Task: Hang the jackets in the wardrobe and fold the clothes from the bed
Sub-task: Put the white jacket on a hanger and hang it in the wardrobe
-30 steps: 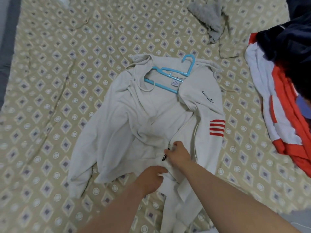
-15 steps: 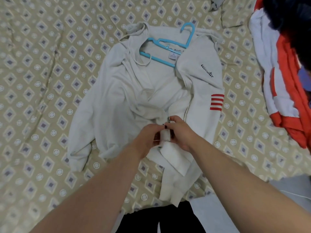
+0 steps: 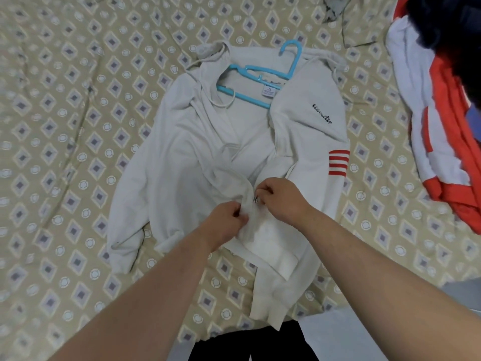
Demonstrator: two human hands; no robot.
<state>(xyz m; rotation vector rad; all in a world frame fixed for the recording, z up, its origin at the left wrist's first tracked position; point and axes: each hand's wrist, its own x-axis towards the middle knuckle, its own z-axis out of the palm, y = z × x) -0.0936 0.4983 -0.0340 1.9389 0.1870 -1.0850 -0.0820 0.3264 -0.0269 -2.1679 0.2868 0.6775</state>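
Below the hanger [image 3: 263, 82], my left hand [image 3: 223, 225] pinches the jacket [image 3: 182, 157] hem, right hand [image 3: 278, 199] pinches the zipper [image 3: 255, 199]; I should seat it straight.

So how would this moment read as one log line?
step: zipping jacket | left hand: pinching hem | right hand: on zipper | hanger: inside

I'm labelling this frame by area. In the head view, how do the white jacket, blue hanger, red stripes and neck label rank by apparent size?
1. White jacket
2. Blue hanger, partly hidden under the jacket
3. Red stripes
4. Neck label
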